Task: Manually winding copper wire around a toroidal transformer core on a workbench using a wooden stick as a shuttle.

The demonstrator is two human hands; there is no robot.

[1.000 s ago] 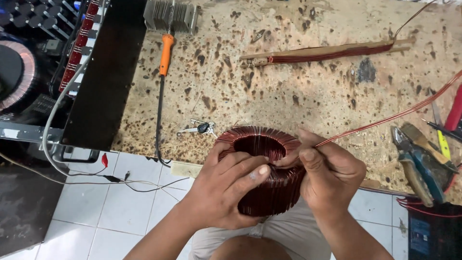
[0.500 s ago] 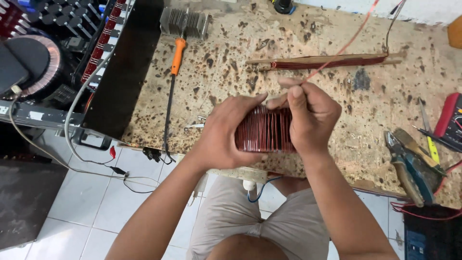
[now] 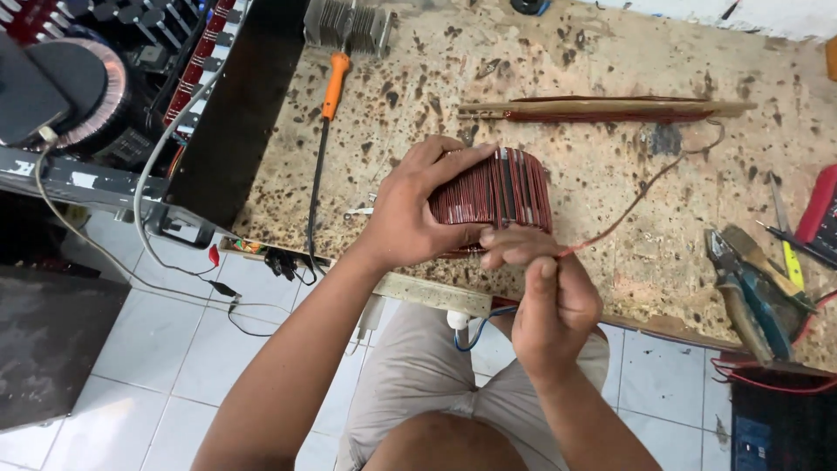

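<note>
Two hands work one coil (image 3: 501, 196): the left hand (image 3: 410, 214) has its fingers clamped over the coil's side, holding it on edge at the near rim of the tabletop (image 3: 558, 78), while the right hand (image 3: 549, 296) has its fingers pinched together on a thin red wire (image 3: 623, 214) that runs from the coil out across the tabletop toward a wound stick (image 3: 602, 109). With the coil so near the rim, a slip of the left hand could send it to the floor; a hard pull might kink or scrape the wire, or let a turn lie loose. Pliers (image 3: 741, 288) lie right, a screwdriver (image 3: 324, 139) left. No packages or signs show; a red device (image 3: 819, 214) sits at the right edge, its markings too small to tell.
</note>
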